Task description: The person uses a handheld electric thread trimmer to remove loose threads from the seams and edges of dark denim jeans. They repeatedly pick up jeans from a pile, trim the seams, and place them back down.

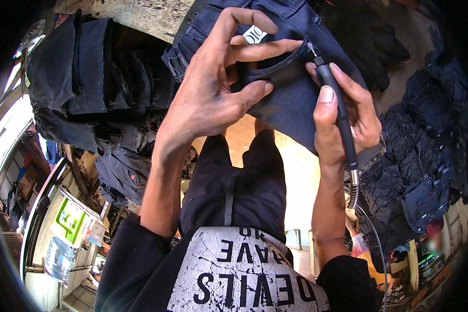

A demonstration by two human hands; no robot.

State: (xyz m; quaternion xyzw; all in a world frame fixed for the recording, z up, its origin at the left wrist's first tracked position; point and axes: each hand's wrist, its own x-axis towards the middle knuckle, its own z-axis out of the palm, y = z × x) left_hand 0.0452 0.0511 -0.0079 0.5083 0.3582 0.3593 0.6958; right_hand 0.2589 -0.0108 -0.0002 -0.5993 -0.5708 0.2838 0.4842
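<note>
A pair of dark blue jeans (291,99) lies spread before me, pocket side up. My left hand (213,88) pinches the curved pocket edge between thumb and fingers and holds the cloth taut. My right hand (348,112) grips a black pen-shaped rotary tool (335,99) with a flexible metal shaft trailing down past my wrist. The tool's thin tip (310,48) touches the pocket seam just right of my left fingertips.
Stacks of dark jeans (88,78) hang or pile at the left, and more dark garments (426,156) heap at the right. A green and white machine (70,218) and a plastic water bottle (57,260) sit low at the left.
</note>
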